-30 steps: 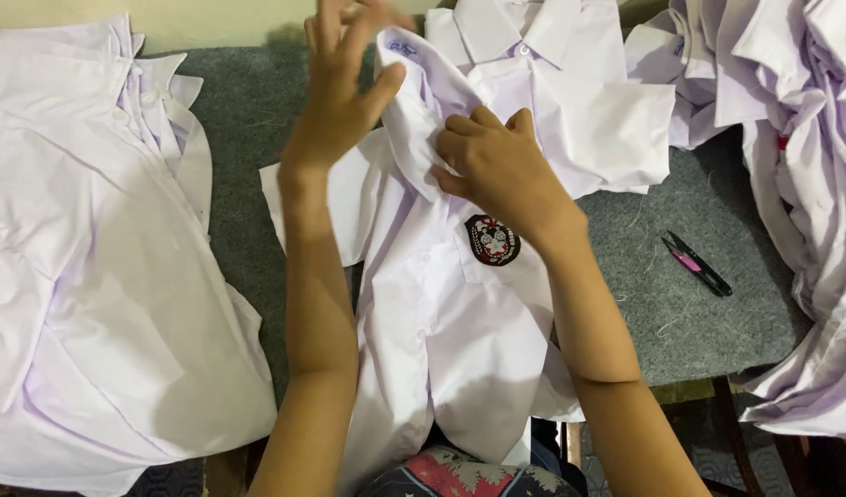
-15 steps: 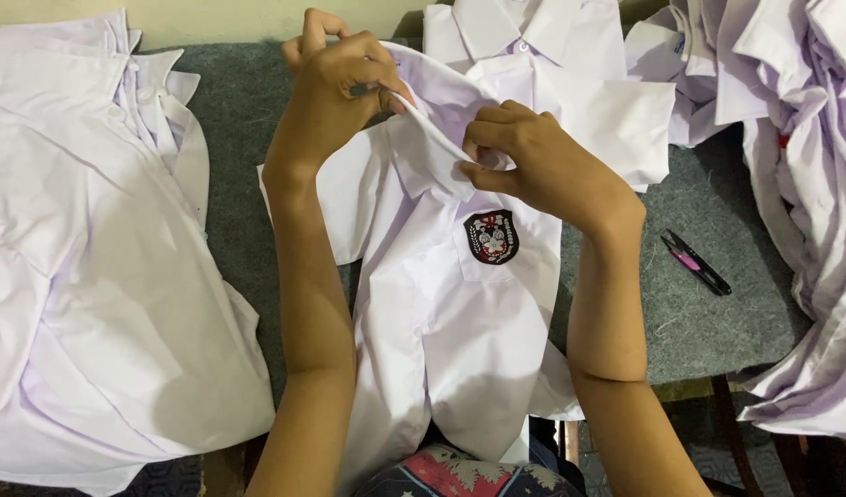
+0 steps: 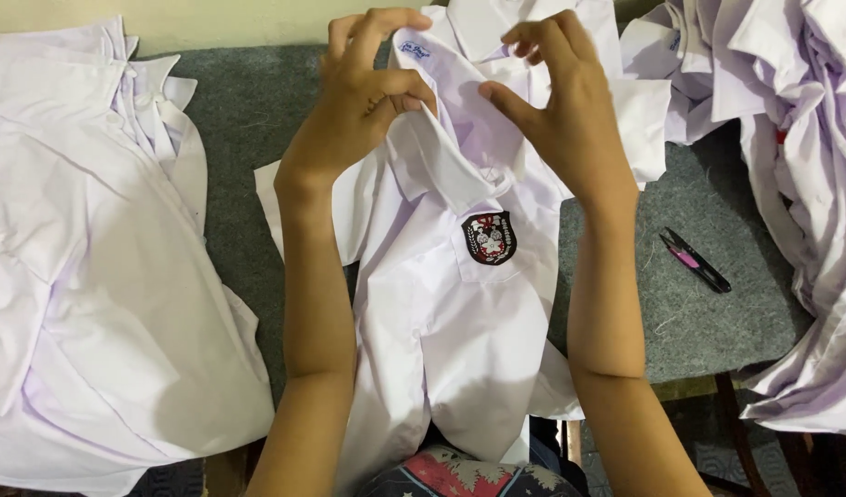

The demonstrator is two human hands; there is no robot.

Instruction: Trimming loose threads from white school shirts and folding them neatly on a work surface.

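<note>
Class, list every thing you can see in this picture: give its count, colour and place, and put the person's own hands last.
Shirt with badge: one, white, centre, collar held up by both hands.
Badge: one, black, red and white, on the shirt's chest pocket.
Shirt pile: several, white, left.
Shirt heap: several, white, right.
Folded shirt: one, white, top centre.
Thread snips: one, black and pink, right of centre on the mat.
Mat: one, grey, under everything.
Left hand: on collar.
Right hand: on collar.
</note>
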